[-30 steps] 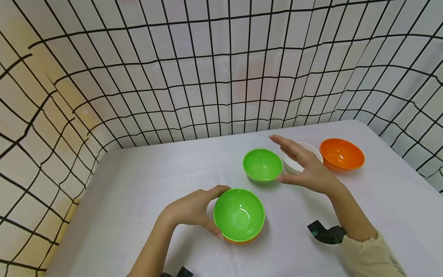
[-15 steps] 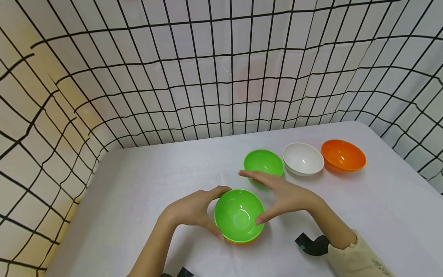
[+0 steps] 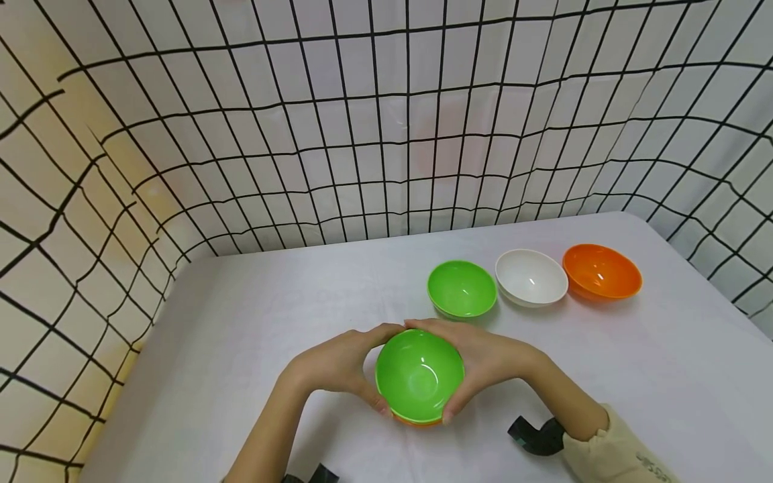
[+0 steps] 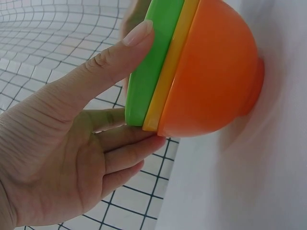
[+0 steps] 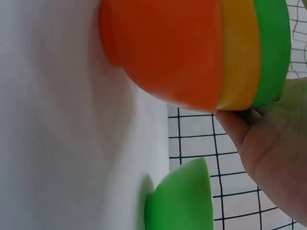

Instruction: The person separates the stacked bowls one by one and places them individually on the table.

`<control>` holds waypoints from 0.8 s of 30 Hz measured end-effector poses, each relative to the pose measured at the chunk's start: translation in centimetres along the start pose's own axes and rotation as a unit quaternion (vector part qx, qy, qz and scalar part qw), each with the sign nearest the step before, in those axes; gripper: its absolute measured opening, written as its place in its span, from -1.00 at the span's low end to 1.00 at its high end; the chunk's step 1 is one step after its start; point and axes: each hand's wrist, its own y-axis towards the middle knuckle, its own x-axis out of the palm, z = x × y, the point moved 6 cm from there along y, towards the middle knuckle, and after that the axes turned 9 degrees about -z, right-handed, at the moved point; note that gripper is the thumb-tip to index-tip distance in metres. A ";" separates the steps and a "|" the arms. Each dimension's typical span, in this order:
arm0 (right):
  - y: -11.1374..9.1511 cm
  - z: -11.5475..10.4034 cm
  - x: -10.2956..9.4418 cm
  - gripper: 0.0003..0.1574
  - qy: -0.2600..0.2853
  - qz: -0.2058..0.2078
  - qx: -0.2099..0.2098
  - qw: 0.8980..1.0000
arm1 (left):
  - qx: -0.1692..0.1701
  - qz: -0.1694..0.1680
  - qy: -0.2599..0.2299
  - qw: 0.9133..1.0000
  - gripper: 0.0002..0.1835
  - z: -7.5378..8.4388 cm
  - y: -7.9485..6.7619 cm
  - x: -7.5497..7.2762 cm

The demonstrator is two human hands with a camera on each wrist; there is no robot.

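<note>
A stack of bowls stands on the white-covered table, close to me in the head view. On top is a green bowl (image 3: 419,376); the left wrist view shows a yellow bowl (image 4: 165,81) nested under it and an orange bowl (image 4: 216,72) at the bottom. My left hand (image 3: 338,362) grips the stack's left side, thumb on the near rim and fingers round the far side. From the right, my right hand (image 3: 492,355) holds the same stack with its thumb at the near rim. The fingertips of both hands almost meet behind it.
Behind the stack, a second green bowl (image 3: 461,290), a white bowl (image 3: 531,278) and another orange bowl (image 3: 602,272) stand in a row toward the right. Black netting (image 3: 407,141) surrounds the table (image 3: 241,322) at the back and sides.
My right hand has come from over the white bowl, leftward and nearer, to the stack and now holds its right side. The left hand has stayed on the stack.
</note>
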 end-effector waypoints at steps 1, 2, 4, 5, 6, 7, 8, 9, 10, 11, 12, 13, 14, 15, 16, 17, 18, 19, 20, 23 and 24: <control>0.1 0.0 0.1 0.45 -0.001 -0.001 -0.004 1.000 | -0.001 0.000 -0.001 1.000 0.08 0.0 0.0 0.0; 0.1 -0.1 0.2 0.45 -0.002 -0.003 -0.007 1.000 | -0.002 0.000 -0.001 1.000 0.09 0.0 0.0 0.0; 0.1 -0.1 0.3 0.46 -0.005 -0.004 -0.011 1.000 | -0.001 0.000 -0.001 1.000 0.09 0.0 0.0 0.0; 0.1 -0.1 0.3 0.46 -0.008 -0.004 -0.013 1.000 | 0.000 0.000 -0.001 1.000 0.09 0.0 0.0 0.0; 0.1 -0.1 0.4 0.47 -0.011 -0.004 -0.014 1.000 | 0.001 0.001 0.000 1.000 0.09 0.0 0.1 0.0; 0.2 -0.1 0.5 0.48 -0.012 -0.005 -0.014 1.000 | 0.002 0.001 0.000 1.000 0.08 0.0 0.1 0.0; 0.2 -0.2 0.5 0.49 -0.017 -0.006 -0.015 1.000 | 0.003 0.001 0.001 1.000 0.08 0.0 0.1 0.0; 0.2 -0.2 0.6 0.49 -0.021 -0.007 -0.019 1.000 | 0.004 0.001 0.002 1.000 0.08 0.0 0.1 0.0; 0.3 -0.3 0.6 0.50 -0.026 -0.008 -0.023 0.999 | 0.004 0.001 0.002 1.000 0.08 0.0 0.2 0.0; 0.3 -0.3 0.6 0.50 -0.030 -0.009 -0.025 0.999 | 0.004 0.001 0.003 1.000 0.07 0.0 0.2 0.0; 0.3 -0.4 0.7 0.50 -0.033 -0.010 -0.029 0.999 | 0.003 0.001 0.004 1.000 0.07 0.0 0.2 0.0; 0.3 -0.4 0.7 0.50 -0.036 -0.011 -0.030 0.999 | 0.003 0.001 0.005 1.000 0.07 0.0 0.2 0.0; 0.3 -0.4 0.7 0.50 -0.042 -0.010 -0.032 0.999 | 0.004 0.001 0.006 1.000 0.07 0.0 0.2 0.0; 0.3 -0.5 0.7 0.49 -0.046 -0.009 -0.035 0.998 | 0.004 0.001 0.008 1.000 0.07 0.0 0.2 0.0; 0.3 -0.5 0.7 0.49 -0.049 -0.009 -0.033 0.998 | 0.005 0.002 0.008 1.000 0.07 0.0 0.2 0.0; 0.3 -0.4 0.7 0.49 -0.051 -0.009 -0.031 0.998 | 0.007 0.002 0.009 1.000 0.07 0.0 0.2 -0.1; 0.3 -0.4 0.7 0.49 -0.054 -0.008 -0.031 0.998 | 0.007 0.002 0.009 1.000 0.07 0.0 0.2 -0.1; 0.3 -0.4 0.7 0.48 -0.056 -0.007 -0.030 0.998 | 0.008 0.002 0.008 1.000 0.08 0.1 0.2 -0.1; 0.3 -0.5 0.7 0.47 -0.058 -0.005 -0.032 0.998 | 0.009 0.002 0.007 1.000 0.08 0.0 0.2 0.0; 0.4 -0.6 0.6 0.45 -0.061 -0.003 -0.038 0.997 | 0.011 0.002 0.003 1.000 0.08 0.0 0.1 0.0; 0.4 -0.6 0.6 0.44 -0.061 -0.002 -0.038 0.997 | 0.012 0.002 0.002 1.000 0.08 0.0 0.1 0.0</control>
